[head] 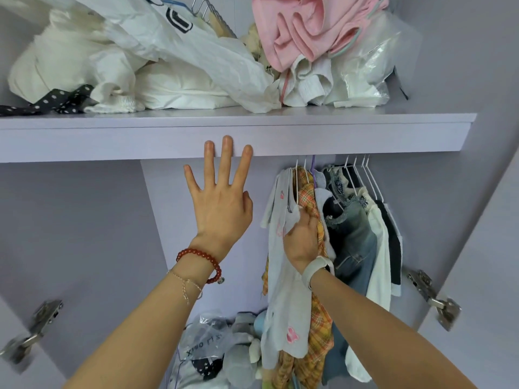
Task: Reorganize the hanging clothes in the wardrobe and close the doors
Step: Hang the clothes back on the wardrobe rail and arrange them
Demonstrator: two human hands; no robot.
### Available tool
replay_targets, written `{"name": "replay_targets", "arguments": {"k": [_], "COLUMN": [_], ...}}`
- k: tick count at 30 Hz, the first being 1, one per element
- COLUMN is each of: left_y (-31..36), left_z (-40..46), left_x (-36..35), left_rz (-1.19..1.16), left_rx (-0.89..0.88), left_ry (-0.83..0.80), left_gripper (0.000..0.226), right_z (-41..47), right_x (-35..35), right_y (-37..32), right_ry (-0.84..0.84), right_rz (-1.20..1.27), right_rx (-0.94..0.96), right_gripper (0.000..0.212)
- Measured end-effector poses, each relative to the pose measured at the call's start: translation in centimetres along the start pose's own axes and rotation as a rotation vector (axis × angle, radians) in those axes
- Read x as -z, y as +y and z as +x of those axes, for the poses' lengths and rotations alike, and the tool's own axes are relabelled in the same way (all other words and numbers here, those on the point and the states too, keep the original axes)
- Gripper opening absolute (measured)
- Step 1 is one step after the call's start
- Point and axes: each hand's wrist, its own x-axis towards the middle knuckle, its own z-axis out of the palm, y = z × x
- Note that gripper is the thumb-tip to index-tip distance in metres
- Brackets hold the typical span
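Several garments hang on white hangers bunched at the right of the wardrobe, under the shelf. At their left end is a pale grey top with pink prints, then an orange plaid shirt, denim clothing and a white garment. My right hand grips the pale grey top near its shoulder, fingers curled into the cloth against the plaid shirt. My left hand is raised with fingers spread and straight, fingertips against the front edge of the shelf. It holds nothing.
The shelf carries a heap of white clothes, a plastic bag and pink fabric. Below on the wardrobe floor lie a clear bag and soft toys. Both doors stand open, with hinges at right and hinges at left.
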Motion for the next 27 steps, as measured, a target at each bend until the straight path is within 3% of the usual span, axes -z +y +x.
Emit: {"name": "replay_targets", "arguments": {"k": [6, 9, 13, 18, 27], "left_y": [0.9, 2.8, 7.5, 15.1, 30.8], "left_z": [-4.8, -9.4, -16.4, -25.8, -41.8], "left_x": [-1.2, -2.7, -4.0, -4.6, 1.4], "left_rz": [-0.152, -0.213, -0.325, -0.427, -0.692], "left_rx": [0.041, 0.045, -0.084, -0.249, -1.06], "left_ry": [-0.108, -0.246, -0.405, -0.777, -1.24], "left_gripper": [0.067, 0.065, 0.064, 0.056, 0.05], "right_z": [-5.8, -9.3, -15.9, -27.5, -50.4], "right_x": [4.2, 7.0, 11.0, 16.2, 26.3], "right_y": [2.3, 5.2, 10.4, 17.9, 27.5], "right_ry": [0.008, 0.049, 0.062, 0.01, 0.096], "right_rz": [-0.195, -0.312, -0.429, -0.479, -0.479], "right_rx": [0.348, 0.365, 0.242, -0.023, -0.684], "right_gripper": [0.05, 0.046, 0.045, 0.044, 0.037]}}
